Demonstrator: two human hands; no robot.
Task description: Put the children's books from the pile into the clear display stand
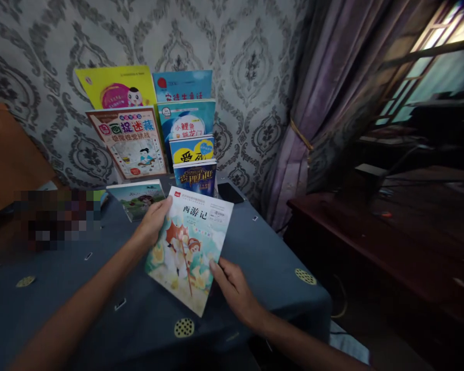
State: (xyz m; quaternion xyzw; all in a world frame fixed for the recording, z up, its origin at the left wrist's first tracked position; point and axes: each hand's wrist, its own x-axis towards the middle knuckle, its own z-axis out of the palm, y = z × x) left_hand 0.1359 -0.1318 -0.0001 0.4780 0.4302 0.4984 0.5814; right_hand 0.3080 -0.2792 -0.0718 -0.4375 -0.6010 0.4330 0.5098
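Between my hands is a paperback book [189,247] with a pale illustrated cover, tilted above the table. My left hand [154,219] grips its upper left edge, and my right hand [234,286] holds the lower right edge with the thumb on the cover. Just behind my left hand, a green-covered book [135,198] leans low. Farther back stands a tiered group of books: a yellow book [116,85], a white picture book [133,147], two blue books [183,82], a yellow-and-blue book [191,150] and a dark blue book [195,178]. Whatever supports them is mostly hidden.
A blue patterned cloth covers the table [131,319]. Beside the books lies a dark flat object [231,192]. Patterned wallpaper is behind, with a tied purple curtain [294,134]. A dark red wooden surface [351,232] stands right. A blurred patch hides something at left.
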